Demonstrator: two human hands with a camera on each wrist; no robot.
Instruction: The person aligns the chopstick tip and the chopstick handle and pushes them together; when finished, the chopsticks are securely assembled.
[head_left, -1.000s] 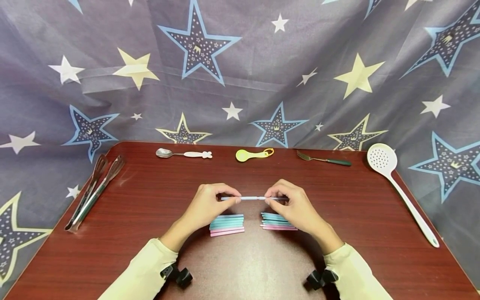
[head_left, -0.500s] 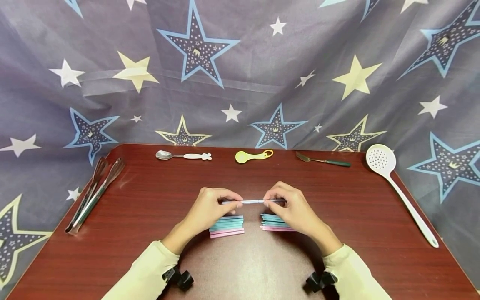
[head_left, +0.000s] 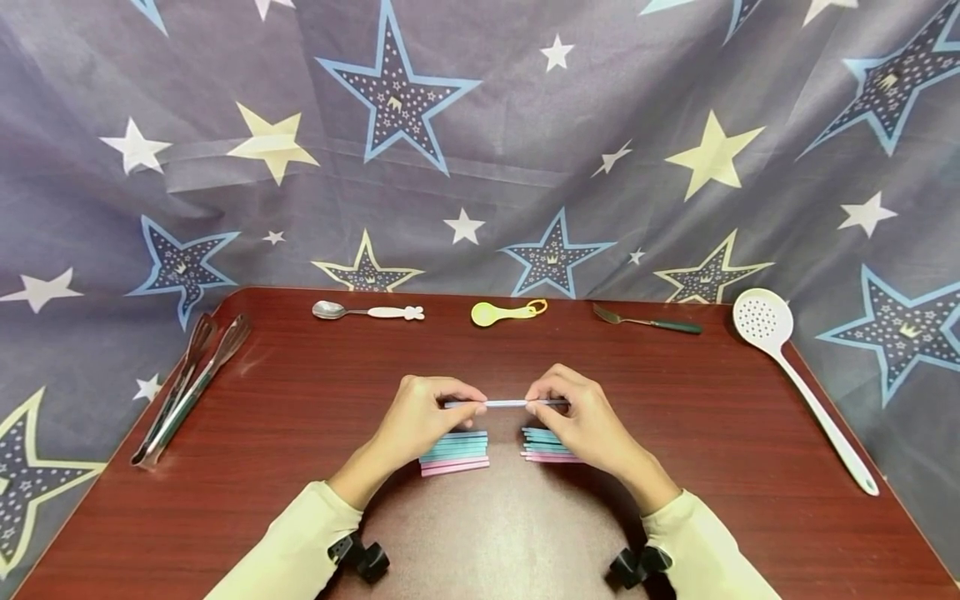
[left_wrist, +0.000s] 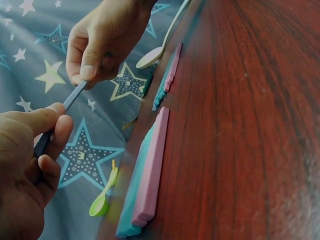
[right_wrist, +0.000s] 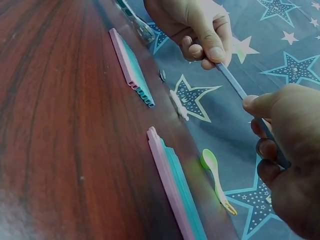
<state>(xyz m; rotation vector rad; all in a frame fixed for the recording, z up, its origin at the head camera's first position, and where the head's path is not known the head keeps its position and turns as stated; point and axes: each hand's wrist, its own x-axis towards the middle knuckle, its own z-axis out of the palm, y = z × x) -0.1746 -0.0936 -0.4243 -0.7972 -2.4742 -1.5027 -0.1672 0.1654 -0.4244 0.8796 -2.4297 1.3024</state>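
Note:
Between my hands runs a slim pale blue stick (head_left: 506,403), held level above the table. My left hand (head_left: 423,417) pinches its left part between thumb and fingers; my right hand (head_left: 588,417) pinches its right part. In the left wrist view the stick (left_wrist: 75,95) looks straight, with no gap in the stretch between the hands. Below the left hand lies a row of teal and pink stick pieces (head_left: 453,454), whose hollow ends show in the right wrist view. A similar row (head_left: 547,446), with narrower tips, lies partly hidden under the right hand.
Along the back edge lie a spoon (head_left: 386,312), a yellow measuring spoon (head_left: 502,312) and a green-handled fork (head_left: 660,324). Metal tongs (head_left: 187,392) lie at the left edge, a white slotted skimmer (head_left: 802,383) at the right. A starry cloth (head_left: 480,150) hangs behind the table (head_left: 300,358).
The narrow joint seen in the stick near my right fingers has closed up. The right hand has moved slightly left, nearer the left hand. Both hands keep their pinch.

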